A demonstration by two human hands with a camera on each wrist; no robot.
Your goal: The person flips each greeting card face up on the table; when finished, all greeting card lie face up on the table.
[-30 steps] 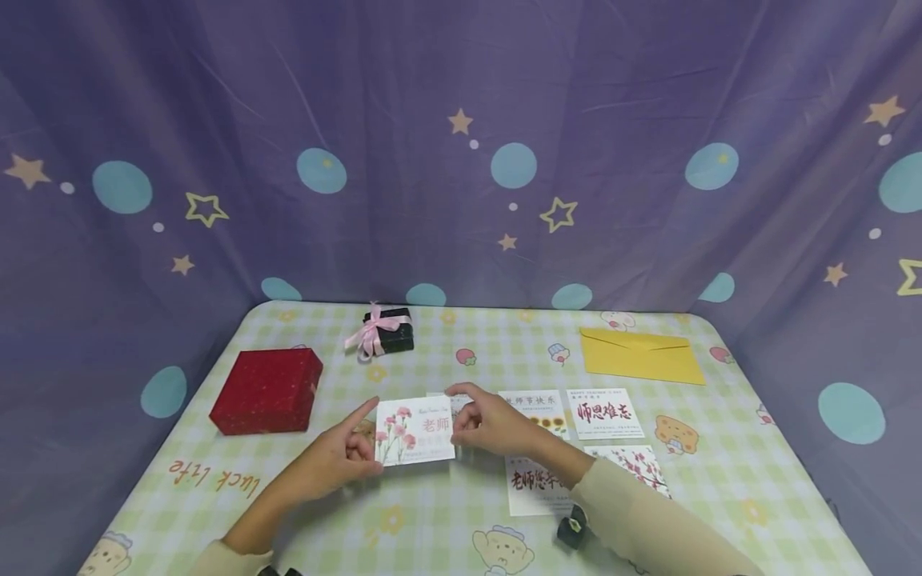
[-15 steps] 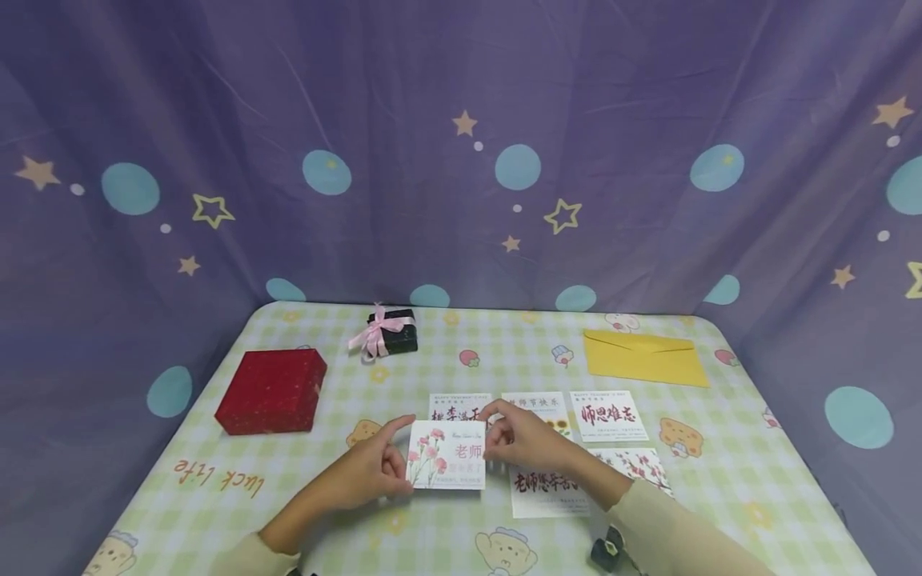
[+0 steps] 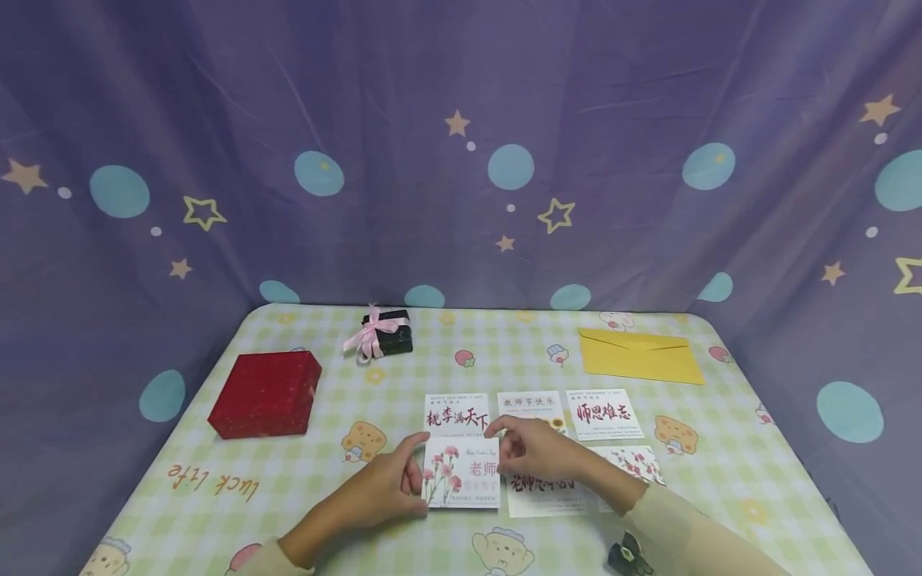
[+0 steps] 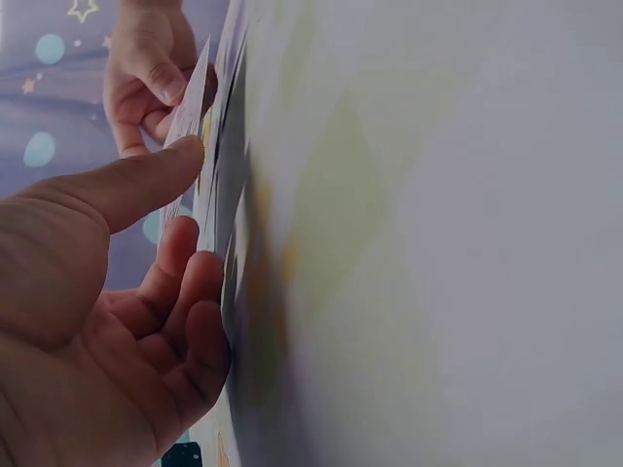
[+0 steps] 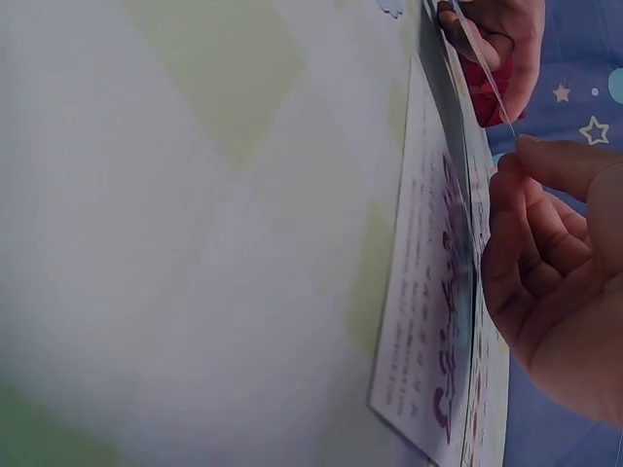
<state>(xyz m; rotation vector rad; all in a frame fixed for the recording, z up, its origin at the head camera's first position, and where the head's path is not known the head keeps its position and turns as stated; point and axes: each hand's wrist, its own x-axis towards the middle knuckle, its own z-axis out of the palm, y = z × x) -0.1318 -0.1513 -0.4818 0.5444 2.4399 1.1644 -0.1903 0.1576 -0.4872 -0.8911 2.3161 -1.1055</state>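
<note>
A greeting card with pink carnations is held level by both hands, low over the near side of the table. My left hand pinches its left edge, and the right hand grips the opposite edge between thumb and fingers. Seen edge-on in the left wrist view, the white card is tilted a little and stands off the tabletop. Directly behind it lies a card with red calligraphy. Under the right hand, another red-lettered card and a sunflower card are partly covered.
A card with red lettering and a blossom card lie to the right. Beyond them is a yellow envelope. A red box and a black gift box with pink ribbon stand at left and back. The checked tablecloth lies beneath.
Both hands have carried the carnation card rightward and toward me, and lower to the table. The calligraphy card behind it has come into view.
</note>
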